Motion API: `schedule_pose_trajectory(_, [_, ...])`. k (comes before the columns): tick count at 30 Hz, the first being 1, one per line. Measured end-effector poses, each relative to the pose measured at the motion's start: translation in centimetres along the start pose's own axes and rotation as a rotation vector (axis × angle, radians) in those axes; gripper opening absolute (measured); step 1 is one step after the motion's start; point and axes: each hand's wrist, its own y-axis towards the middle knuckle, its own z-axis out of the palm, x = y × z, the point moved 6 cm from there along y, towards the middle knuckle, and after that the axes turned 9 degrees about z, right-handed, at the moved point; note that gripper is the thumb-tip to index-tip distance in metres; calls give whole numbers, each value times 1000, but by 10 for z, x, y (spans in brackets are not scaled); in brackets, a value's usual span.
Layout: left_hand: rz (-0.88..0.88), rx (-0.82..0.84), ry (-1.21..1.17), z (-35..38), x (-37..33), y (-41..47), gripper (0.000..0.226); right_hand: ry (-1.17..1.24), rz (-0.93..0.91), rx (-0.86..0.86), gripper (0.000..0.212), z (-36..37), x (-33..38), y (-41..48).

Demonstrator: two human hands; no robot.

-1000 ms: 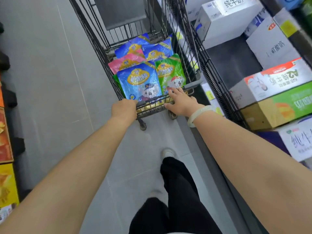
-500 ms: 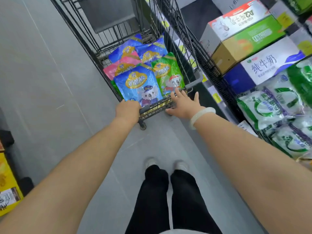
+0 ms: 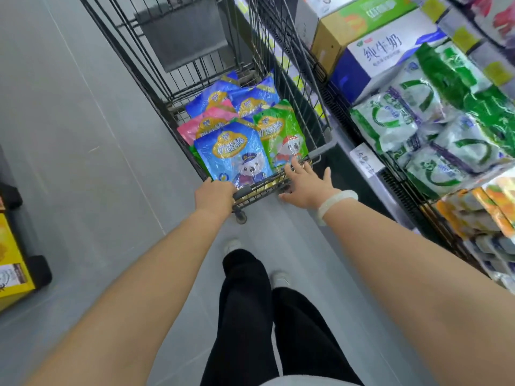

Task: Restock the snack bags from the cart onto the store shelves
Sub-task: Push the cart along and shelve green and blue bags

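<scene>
A black wire cart [image 3: 145,79] stands in the aisle ahead of me. Its near end holds several snack bags: a blue bag [image 3: 232,156] in front, a green bag [image 3: 280,132] beside it, a pink bag [image 3: 195,126] and more blue bags [image 3: 250,98] behind. My left hand [image 3: 213,195] grips the cart's near rail at its left end. My right hand [image 3: 305,182] rests on the rail's right end with its fingers spread and straight, fingertips at the green bag's lower edge. A pale bangle sits on that wrist.
Wire store shelves [image 3: 401,190] run along the right, holding green-and-white bags [image 3: 418,126], a blue-and-white milk carton box [image 3: 381,57], a yellow-green box [image 3: 351,26] and orange packs [image 3: 479,210]. A yellow box [image 3: 12,263] sits on a low stand at left. Grey floor [image 3: 69,162] lies between.
The cart and I have moved forward along the aisle; the shelves have slid past, bringing the green-and-white bags and orange packs alongside. Both hands stay on the cart rail.
</scene>
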Motion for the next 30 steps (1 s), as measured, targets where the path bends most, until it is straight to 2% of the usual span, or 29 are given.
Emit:
schedule_pose_trajectory(11, [119, 101, 8, 57, -97, -83, 22, 61, 103, -24, 79, 81, -74, -95])
schedule_pose_trajectory(16, [192, 135, 35, 77, -136, -122, 21, 76, 161, 22, 85, 112, -99, -140])
schedule_pose_trajectory(25, [126, 269, -118, 106, -198, -178, 14, 210, 184, 94, 93, 164, -150, -210])
schedule_pose_trajectory(26, [120, 281, -119, 109, -204, -183, 16, 216, 185, 98, 92, 169, -155, -216])
schedule_pose_trajectory(30, [153, 308, -76, 132, -238, -210, 47, 221, 172, 120, 88, 195, -180, -239])
